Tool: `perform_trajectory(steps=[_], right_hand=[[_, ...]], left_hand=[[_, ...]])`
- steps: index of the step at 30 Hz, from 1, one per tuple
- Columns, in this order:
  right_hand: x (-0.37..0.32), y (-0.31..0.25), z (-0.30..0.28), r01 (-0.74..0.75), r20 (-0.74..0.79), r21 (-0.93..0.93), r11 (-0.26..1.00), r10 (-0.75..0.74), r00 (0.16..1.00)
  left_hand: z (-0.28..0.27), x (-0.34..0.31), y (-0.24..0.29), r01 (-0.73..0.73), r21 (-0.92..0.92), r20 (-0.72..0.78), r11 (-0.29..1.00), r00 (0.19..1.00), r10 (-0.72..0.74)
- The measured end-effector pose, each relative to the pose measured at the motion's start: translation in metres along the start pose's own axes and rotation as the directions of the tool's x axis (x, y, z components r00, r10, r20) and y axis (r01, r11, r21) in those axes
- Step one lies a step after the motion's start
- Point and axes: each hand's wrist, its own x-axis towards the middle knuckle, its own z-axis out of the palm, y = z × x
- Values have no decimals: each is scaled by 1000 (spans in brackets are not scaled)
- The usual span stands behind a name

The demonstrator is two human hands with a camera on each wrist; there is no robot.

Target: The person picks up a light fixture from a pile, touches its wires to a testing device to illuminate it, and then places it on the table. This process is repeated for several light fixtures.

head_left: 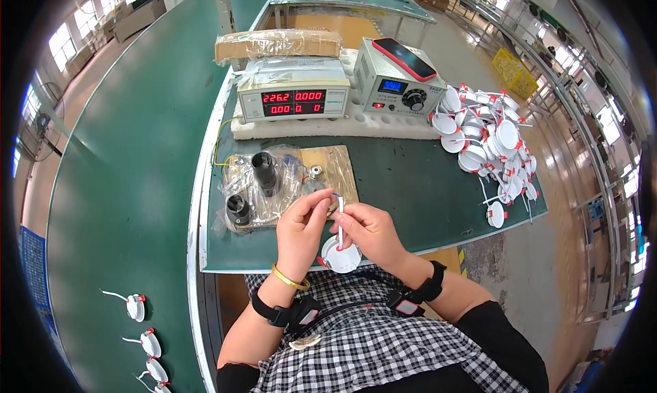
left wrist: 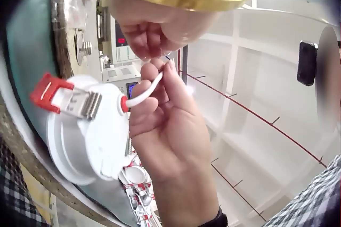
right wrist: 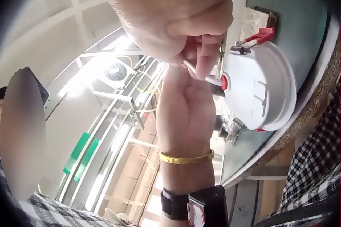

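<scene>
Head view: white downlight, well in front of the meter, toward the person. Left hand and right hand both pinch its cable end. Advisable: grip near the tip, downlight steady.

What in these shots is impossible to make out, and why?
Left wrist view: end of the white cable, mostly covered by fingertips of left hand and right hand.
Head view: much of the round lamp, under the right hand.
Head view: labels on the meter, too small.
Head view: row of lamps at lower left, cut off by the edge.
</scene>
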Motion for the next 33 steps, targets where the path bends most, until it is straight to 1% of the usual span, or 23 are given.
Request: perform_trajectory(steps=[1,2,3,5,6,7,9,10,11,13,15,16,18,19,21,22,24,25,27,28,29,31,33], right_hand=[[0,-1,2,24,-40,-2,1000,-24,999],[1,-1,3,21,-38,-2,1000,-21,999],[3,-1,4,23,-62,1,1000,-23,998],[7,-2,3,20,-85,3,1000,-19,996],[10,-3,2,63,-134,54,997,-56,989],[14,-5,0,113,-183,101,988,-94,979],[18,-8,-2,134,-207,109,985,-109,972],[19,-8,-2,141,-231,144,979,-105,967],[20,-9,-1,145,-253,180,973,-97,963],[20,-9,2,139,-249,188,972,-89,964],[20,-9,6,201,-260,106,974,-168,951],[21,-10,6,202,-256,104,974,-170,952],[23,-15,2,203,-285,-57,978,-210,935],[24,-16,-1,205,-287,-60,977,-213,934],[28,-12,-7,255,-237,-319,913,-338,911],[30,-7,-8,258,-236,-322,911,-341,910],[37,8,-11,105,-246,-333,937,-194,950],[42,15,-13,116,-237,-337,934,-204,950],[51,22,-14,37,-161,-429,902,-117,980],[54,23,-14,-38,-152,-458,888,-36,988],[57,25,-14,-29,-143,-461,887,-42,989],[66,33,-16,-136,-98,-463,876,102,990],[72,35,-17,-151,-73,-476,866,133,988]], left_hand=[[0,-2,-2,37,-69,0,997,999,-37],[-4,-4,2,90,-40,58,995,994,-87],[-6,-6,5,94,-41,57,995,994,-92],[-9,-6,8,33,-142,13,989,999,-31],[-17,-7,5,80,-176,45,981,996,-73],[-22,-12,0,75,-176,41,982,997,-69],[-29,-29,-13,308,-367,58,878,949,-309],[-29,-37,-27,379,-332,119,864,925,-360],[-23,-47,-21,462,-413,187,785,886,-424],[-6,-54,-23,446,-470,297,762,893,-339],[1,-51,-25,423,-466,280,777,904,-324],[2,-48,-25,440,-431,289,788,895,-341],[2,-45,-23,451,-396,298,800,887,-352],[3,-46,-22,476,-377,345,795,868,-356],[3,-48,-22,500,-356,393,789,846,-359],[3,-48,-22,511,-362,433,780,833,-345],[1,-46,-24,551,-323,503,770,789,-353],[0,-44,-26,540,-330,496,774,797,-345],[-1,-42,-32,596,-373,509,711,773,-380],[-2,-41,-34,608,-391,503,691,770,-392],[-2,-41,-35,601,-396,497,694,776,-388],[-3,-39,-35,643,-382,478,664,753,-453],[-5,-37,-33,656,-408,488,635,744,-456]])
